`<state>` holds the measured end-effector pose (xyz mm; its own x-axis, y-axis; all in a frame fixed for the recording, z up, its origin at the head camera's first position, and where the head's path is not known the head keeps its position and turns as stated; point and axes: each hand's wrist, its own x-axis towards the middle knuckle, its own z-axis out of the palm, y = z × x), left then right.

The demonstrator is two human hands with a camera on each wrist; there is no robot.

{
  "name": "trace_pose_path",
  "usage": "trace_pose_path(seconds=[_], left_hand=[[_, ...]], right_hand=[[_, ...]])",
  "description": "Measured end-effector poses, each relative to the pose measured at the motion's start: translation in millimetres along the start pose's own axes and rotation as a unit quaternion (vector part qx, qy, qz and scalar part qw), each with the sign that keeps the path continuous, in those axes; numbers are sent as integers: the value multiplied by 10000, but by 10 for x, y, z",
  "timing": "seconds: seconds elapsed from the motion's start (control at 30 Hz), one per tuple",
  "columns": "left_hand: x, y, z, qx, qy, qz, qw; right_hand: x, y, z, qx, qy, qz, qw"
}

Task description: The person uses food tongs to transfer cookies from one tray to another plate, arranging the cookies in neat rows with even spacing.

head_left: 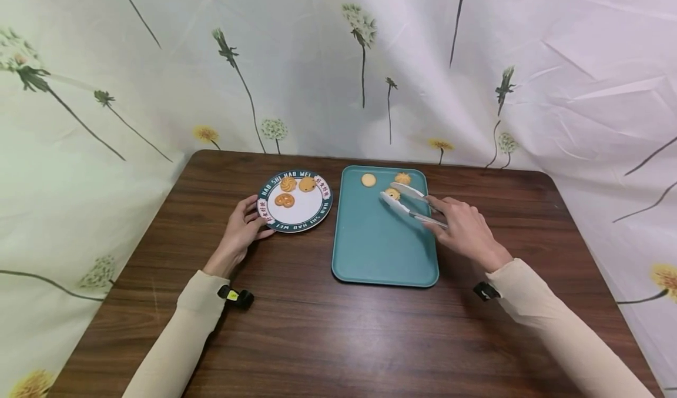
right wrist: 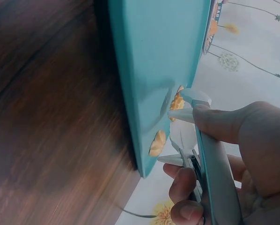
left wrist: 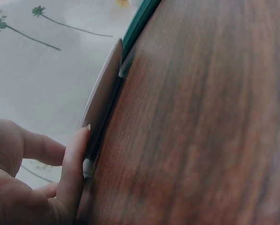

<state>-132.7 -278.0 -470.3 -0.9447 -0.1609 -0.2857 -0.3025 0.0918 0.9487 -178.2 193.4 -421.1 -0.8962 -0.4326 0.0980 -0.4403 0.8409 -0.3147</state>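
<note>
At the left, my left hand (head_left: 240,230) holds the rim of a round plate (head_left: 304,217), white inside with a dark green lettered border. On the plate lie a swirled cookie (head_left: 288,184), a round dotted cookie (head_left: 307,184) and a pretzel-shaped cookie (head_left: 284,200). My right hand (head_left: 465,228) grips a pair of tongs (head_left: 418,214) over the teal tray (head_left: 383,251). The tongs' spread tips stand on either side of a cookie with a dark centre (head_left: 392,194); contact is unclear. Nearby on the tray lie a star-shaped cookie (head_left: 402,178) and a plain round cookie (head_left: 368,180).
Plate and tray stand side by side on a dark wooden table (head_left: 296,327), with a narrow strip of wood between them. Behind the table hangs a pale cloth (head_left: 312,63) printed with dandelions. Both wrists wear black straps.
</note>
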Motion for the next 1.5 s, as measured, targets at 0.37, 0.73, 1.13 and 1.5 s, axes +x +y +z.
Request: trace_pose_path(seconds=[0.37, 0.73, 1.13, 1.5], left_hand=[[-3, -8, 5, 16, 13, 3, 10000], [2, -10, -3, -4, 5, -10, 10000], [13, -45, -7, 45, -26, 118, 9999], [29, -38, -16, 107, 2, 122, 9999]], right_hand=[[86, -100, 52, -7, -26, -161, 9999], [172, -218, 95, 92, -8, -258, 9996], [288, -361, 145, 47, 8, -371, 9993], [383, -498, 184, 52, -33, -526, 9986]])
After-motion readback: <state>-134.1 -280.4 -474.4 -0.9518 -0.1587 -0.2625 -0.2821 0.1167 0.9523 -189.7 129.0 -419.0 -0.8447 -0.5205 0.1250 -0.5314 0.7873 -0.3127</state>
